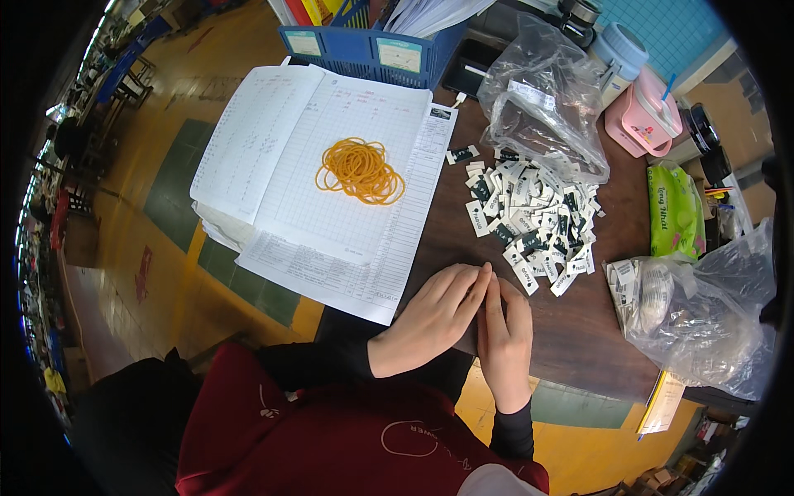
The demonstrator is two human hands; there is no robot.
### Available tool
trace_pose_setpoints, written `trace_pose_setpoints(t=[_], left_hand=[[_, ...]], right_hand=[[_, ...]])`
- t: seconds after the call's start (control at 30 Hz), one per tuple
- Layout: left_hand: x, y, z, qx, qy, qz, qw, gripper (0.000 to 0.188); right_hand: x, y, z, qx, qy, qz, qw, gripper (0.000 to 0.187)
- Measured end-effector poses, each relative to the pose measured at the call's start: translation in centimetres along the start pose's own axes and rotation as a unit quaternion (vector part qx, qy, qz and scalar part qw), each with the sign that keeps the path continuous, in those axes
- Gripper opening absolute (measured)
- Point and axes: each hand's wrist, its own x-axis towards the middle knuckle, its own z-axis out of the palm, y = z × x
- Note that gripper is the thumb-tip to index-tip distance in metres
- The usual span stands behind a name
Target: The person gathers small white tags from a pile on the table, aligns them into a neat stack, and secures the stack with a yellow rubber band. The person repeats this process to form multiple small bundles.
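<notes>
My left hand (434,312) and my right hand (505,335) meet at the fingertips over the front edge of the dark wooden table. The fingers of each are pressed together, with the thumbs out of sight underneath. Whatever they pinch, if anything, is hidden. Just beyond the fingertips lies a loose heap of small white and dark green printed labels (538,217). To the left, a tangle of orange-yellow rubber bands (361,171) rests on an open notebook (302,194) with handwritten pages.
A clear plastic bag (542,103) slumps behind the labels. At the right are another clear bag (695,310) with packed items, a green tissue pack (674,211), a pink container (641,120) and a blue-lidded jar (619,58). A blue file basket (356,54) stands behind the notebook.
</notes>
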Motion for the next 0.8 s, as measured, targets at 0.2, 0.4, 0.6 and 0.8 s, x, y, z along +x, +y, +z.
trace_pose_setpoints(t=[0.2, 0.4, 0.6, 0.8], left_hand=[[-0.3, 0.1, 0.2, 0.028, 0.005, 0.007, 1.000, 0.060], [-0.5, 0.4, 1.0, 0.043, 0.021, -0.006, 0.999, 0.061], [-1.0, 0.7, 1.1, -0.102, 0.040, -0.060, 0.992, 0.060], [-2.6, 0.9, -2.6, -0.619, -0.010, -0.179, 0.765, 0.049]], right_hand=[[-0.2, 0.3, 0.1, -0.027, -0.026, -0.008, 0.999, 0.046], [-0.2, 0.1, 0.2, -0.027, -0.044, 0.004, 0.999, 0.054], [-0.4, -0.2, -2.3, 0.079, -0.051, 0.042, 0.995, 0.055], [0.6, 0.5, -6.4, 0.264, 0.194, 0.049, 0.943, 0.030]])
